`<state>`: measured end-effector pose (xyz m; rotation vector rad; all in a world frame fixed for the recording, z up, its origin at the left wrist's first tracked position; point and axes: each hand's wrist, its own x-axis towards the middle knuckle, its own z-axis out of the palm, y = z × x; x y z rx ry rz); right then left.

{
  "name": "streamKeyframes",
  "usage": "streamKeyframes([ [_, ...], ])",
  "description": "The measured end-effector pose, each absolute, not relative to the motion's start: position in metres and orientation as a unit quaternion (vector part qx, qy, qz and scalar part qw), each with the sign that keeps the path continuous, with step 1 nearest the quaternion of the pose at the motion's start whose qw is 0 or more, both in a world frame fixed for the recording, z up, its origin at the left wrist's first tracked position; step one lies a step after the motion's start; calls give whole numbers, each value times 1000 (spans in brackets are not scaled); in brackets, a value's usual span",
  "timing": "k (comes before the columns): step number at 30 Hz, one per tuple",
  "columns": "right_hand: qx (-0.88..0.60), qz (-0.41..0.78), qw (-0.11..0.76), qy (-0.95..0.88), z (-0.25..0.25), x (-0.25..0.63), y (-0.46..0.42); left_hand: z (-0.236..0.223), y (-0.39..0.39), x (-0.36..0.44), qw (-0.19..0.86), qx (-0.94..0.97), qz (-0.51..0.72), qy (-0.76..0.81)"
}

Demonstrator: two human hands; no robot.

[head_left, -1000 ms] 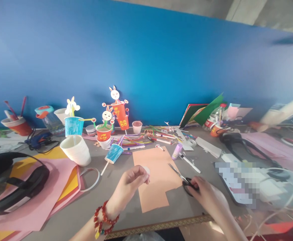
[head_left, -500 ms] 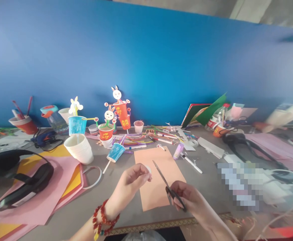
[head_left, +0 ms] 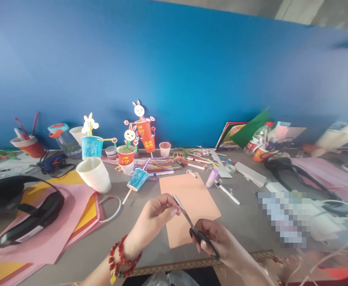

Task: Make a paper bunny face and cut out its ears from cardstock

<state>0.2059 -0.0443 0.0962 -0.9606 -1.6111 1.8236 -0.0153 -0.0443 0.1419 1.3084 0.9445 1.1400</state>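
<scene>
My left hand (head_left: 159, 210), with red beads at the wrist, is closed in a pinch over the peach paper (head_left: 192, 194). Its fingertips hold a small white paper piece, mostly hidden now behind fingers and blades. Black-handled scissors (head_left: 203, 238) are in my right hand (head_left: 214, 238), with fingers in the handle loops. The scissor blades point up and left, and their tips reach the left fingertips. Whether the blades touch the white piece I cannot tell. Behind the paper lie a purple glue stick (head_left: 212, 178) and a white marker (head_left: 229, 194).
A blue cup on a stick (head_left: 137, 179), stacked white cups (head_left: 93, 174) and rabbit-faced cup figures (head_left: 145, 131) stand left of centre. Pink sheets (head_left: 49, 234) and a black headset (head_left: 28, 222) lie at left. Pipe cleaners and pens spread along the back. A pixelated phone (head_left: 281, 222) lies at right.
My right hand has lifted the scissors from beside the paper's right edge and brought them left to the left fingertips. The left hand stays nearly in place, holding the white piece.
</scene>
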Motion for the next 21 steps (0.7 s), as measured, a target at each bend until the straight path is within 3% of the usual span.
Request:
streamKeyframes([
  [21,-389,660,266,-585,98,204,-42,147,-44,-16,507,587,451,442],
])
